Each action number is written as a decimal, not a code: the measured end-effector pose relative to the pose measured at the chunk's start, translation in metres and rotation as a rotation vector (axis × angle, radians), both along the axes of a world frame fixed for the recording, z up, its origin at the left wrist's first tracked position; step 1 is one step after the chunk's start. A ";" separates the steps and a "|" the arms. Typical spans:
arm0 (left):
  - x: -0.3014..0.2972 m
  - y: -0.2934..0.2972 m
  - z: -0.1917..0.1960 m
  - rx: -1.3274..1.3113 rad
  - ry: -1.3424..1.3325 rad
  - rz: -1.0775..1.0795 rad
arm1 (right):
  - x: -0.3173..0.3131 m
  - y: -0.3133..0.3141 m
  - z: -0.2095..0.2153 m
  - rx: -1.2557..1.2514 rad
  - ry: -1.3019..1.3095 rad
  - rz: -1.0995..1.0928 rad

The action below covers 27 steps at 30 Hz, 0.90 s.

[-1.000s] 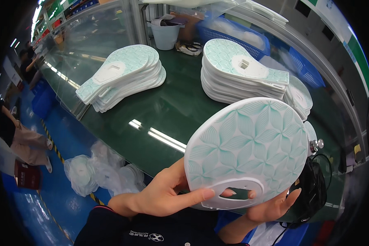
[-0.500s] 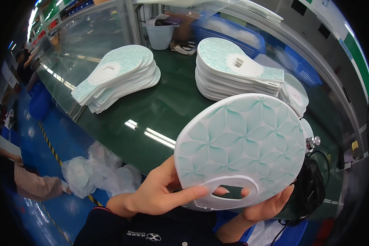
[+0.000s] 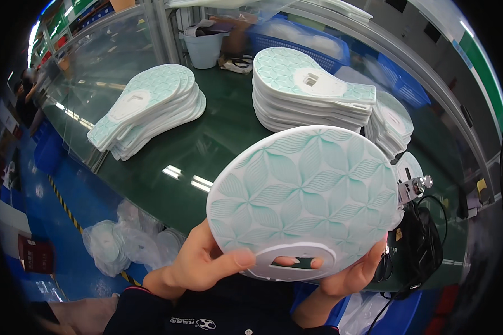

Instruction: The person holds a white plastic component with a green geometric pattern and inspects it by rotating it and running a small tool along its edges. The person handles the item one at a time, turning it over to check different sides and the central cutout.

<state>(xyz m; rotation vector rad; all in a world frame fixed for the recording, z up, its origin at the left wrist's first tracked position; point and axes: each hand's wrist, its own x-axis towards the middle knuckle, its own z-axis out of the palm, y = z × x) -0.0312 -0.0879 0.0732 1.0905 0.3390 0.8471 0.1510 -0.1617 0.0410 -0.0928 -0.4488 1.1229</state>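
I hold a rounded white plastic panel (image 3: 304,184) with a teal leaf pattern, tilted so that its patterned face shows. A plain white oval area with a rectangular opening lies at its lower part. My left hand (image 3: 204,259) is closed on the lower left edge, thumb on the front face. My right hand (image 3: 355,271) grips the lower right edge from behind. Fingertips show through the opening. Beyond the panel stand a left stack of similar paddle-shaped panels (image 3: 156,89) and a right stack (image 3: 282,67).
The green table (image 3: 215,134) also bears a metal fixture with a knob (image 3: 413,187) and a black bag (image 3: 422,245) at right. A pale bin (image 3: 202,50) and blue basket (image 3: 341,53) stand behind. Bagged parts (image 3: 106,245) are at lower left, near a person's limb (image 3: 84,312).
Both hands and the panel have shifted left and the panel looks a little larger. More of the metal fixture shows. At the lower left, another person has moved nearer the bottom edge.
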 end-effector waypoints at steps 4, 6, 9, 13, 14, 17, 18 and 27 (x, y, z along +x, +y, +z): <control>0.006 0.002 -0.003 -0.205 0.041 0.148 | 0.000 0.010 0.007 -0.305 -0.175 -0.030; 0.016 0.010 -0.012 -0.204 0.026 0.313 | 0.009 0.017 -0.001 -0.342 -0.288 0.041; 0.013 0.017 -0.016 -0.244 0.032 0.433 | 0.024 0.005 -0.013 -0.714 -0.835 -0.305; 0.014 0.021 -0.014 -0.247 0.145 0.439 | 0.061 -0.031 -0.035 -1.228 -1.234 -0.863; 0.014 0.022 -0.018 -0.248 0.155 0.414 | 0.069 -0.041 -0.043 -1.313 -1.282 -1.009; 0.027 0.020 -0.022 -0.261 0.150 0.398 | 0.076 -0.058 -0.045 -1.563 -1.406 -1.235; 0.029 0.019 -0.023 -0.269 0.155 0.413 | 0.077 -0.061 -0.051 -1.604 -1.442 -1.247; 0.032 0.013 -0.012 -0.193 0.029 0.122 | 0.079 -0.065 -0.079 -1.529 -1.477 -1.232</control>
